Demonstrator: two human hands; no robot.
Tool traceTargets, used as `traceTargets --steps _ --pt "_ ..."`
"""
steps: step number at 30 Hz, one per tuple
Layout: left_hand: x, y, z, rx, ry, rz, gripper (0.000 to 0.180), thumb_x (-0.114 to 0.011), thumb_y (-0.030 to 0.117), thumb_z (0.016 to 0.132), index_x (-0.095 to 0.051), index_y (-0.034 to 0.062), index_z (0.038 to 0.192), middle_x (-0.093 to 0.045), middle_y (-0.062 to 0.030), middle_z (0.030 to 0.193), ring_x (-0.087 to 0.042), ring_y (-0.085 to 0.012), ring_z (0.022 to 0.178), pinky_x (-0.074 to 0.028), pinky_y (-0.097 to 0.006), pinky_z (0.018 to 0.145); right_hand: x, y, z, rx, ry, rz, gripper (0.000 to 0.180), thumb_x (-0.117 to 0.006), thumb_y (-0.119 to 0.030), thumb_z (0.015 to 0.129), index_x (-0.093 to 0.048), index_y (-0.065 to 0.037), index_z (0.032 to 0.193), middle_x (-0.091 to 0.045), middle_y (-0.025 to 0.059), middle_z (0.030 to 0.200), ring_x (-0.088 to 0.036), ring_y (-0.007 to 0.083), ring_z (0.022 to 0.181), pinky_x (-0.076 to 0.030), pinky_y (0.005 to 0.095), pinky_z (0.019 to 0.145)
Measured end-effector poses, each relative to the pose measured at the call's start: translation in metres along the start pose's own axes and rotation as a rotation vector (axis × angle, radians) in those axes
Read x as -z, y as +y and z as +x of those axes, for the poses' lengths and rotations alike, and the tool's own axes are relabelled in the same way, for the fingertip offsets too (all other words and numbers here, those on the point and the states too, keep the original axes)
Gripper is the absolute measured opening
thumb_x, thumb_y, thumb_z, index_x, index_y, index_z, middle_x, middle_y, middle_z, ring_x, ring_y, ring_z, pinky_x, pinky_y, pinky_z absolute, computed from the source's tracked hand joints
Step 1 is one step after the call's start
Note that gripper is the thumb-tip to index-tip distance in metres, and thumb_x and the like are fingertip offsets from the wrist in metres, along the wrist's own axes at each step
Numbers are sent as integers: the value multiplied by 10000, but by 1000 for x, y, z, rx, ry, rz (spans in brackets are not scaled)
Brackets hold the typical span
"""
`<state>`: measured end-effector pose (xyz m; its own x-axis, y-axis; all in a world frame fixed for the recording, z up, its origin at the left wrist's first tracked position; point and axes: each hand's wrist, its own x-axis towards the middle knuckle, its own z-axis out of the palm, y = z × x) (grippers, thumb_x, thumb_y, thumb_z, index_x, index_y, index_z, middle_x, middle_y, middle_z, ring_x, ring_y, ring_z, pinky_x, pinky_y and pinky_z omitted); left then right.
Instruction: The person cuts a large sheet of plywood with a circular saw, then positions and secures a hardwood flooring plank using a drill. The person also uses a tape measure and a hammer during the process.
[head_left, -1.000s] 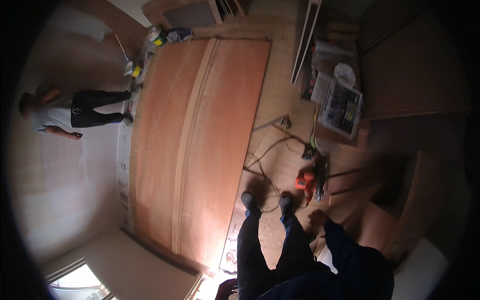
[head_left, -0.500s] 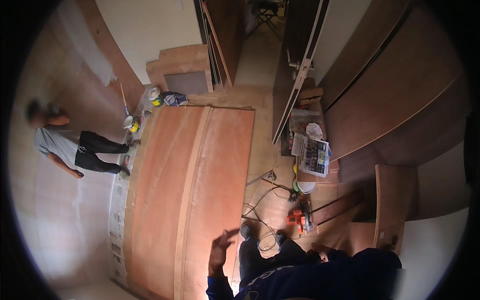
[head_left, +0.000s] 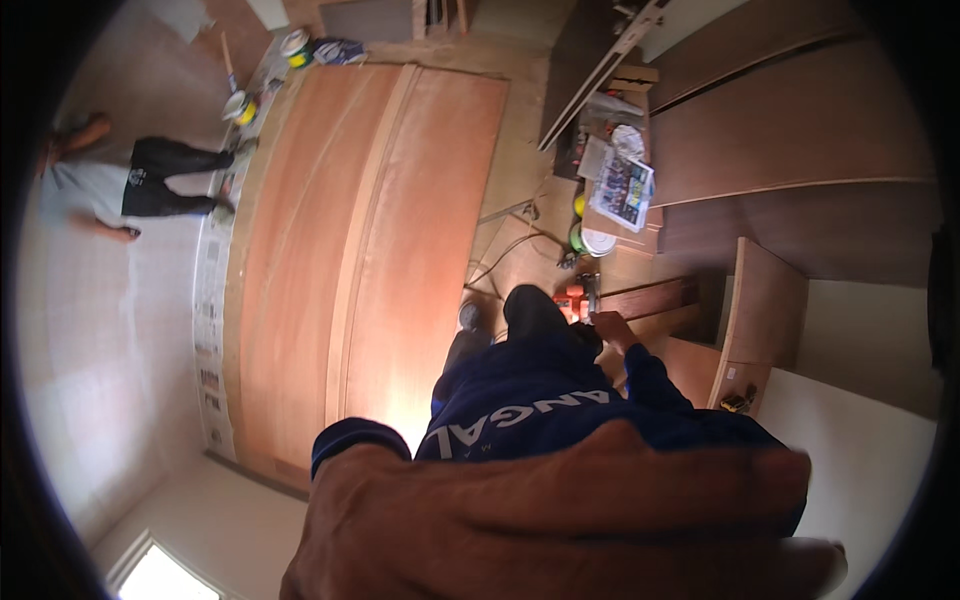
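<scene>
My left hand [head_left: 470,510] looms large and close at the bottom, its fingers stretched out to the right across my dark blue top. Nothing shows in it, and its palm side is hidden. Beyond my lap, my right hand [head_left: 612,330] is by my raised right knee, next to an orange power saw [head_left: 573,303]. Its fingers curl near a small dark thing [head_left: 588,340] that I cannot make out. The saw lies on the floor beside a dark wooden board [head_left: 650,298], partly hidden by my knee and hand.
Large reddish plywood sheets [head_left: 420,200] lie to my left. Past them stands another person [head_left: 165,180] near paint buckets [head_left: 240,107]. A cable [head_left: 510,245] crosses the floor ahead. A cluttered low stack with a newspaper [head_left: 622,190] and a wooden cabinet [head_left: 755,300] stand on the right.
My left hand has come up close, hiding much of the lower view. My right hand has moved forward to beside the saw, and my right knee is raised. The view has tilted downward.
</scene>
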<state>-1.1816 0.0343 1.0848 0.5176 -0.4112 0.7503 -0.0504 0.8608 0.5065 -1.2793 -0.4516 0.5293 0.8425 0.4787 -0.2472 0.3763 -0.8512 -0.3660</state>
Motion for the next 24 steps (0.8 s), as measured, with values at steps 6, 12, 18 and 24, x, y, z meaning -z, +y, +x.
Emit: traceTargets --steps 6,12,18,24 --pt "13 26 -32 -43 160 259 984 -446 779 925 -644 -117 1283 -621 -351 1287 -592 -423 1262 -433 -483 1082 60 -56 -10 -1101 -317 866 566 -466 -591 1020 -579 -103 1282 -681 161 1278 -605 384 1280 -366 706 1032" --pt "78 34 -121 364 798 1225 818 -572 645 960 -637 -79 1336 -686 -280 1256 -653 -368 1191 -479 -434 1033 69 -67 -17 -1290 -294 1025 757 -356 -685 1021 -662 -30 1243 -690 187 1322 -602 333 1295 -308 690 1095" --pt "201 -87 -392 1609 735 1567 635 -704 539 950 -663 9 1297 -715 -239 1215 -685 -385 1138 -546 -465 973 53 -46 3 -1169 -313 1051 469 -508 -479 1024 -665 -38 1051 -752 183 1101 -730 252 861 -555 427 749" --pt "157 -220 -620 1972 652 651 280 -717 283 941 -733 9 993 -744 -129 820 -721 -287 684 -564 -486 529 66 -12 57 -1157 -208 1129 175 -575 -224 1015 -645 -64 1008 -768 172 913 -698 211 620 -519 306 500"
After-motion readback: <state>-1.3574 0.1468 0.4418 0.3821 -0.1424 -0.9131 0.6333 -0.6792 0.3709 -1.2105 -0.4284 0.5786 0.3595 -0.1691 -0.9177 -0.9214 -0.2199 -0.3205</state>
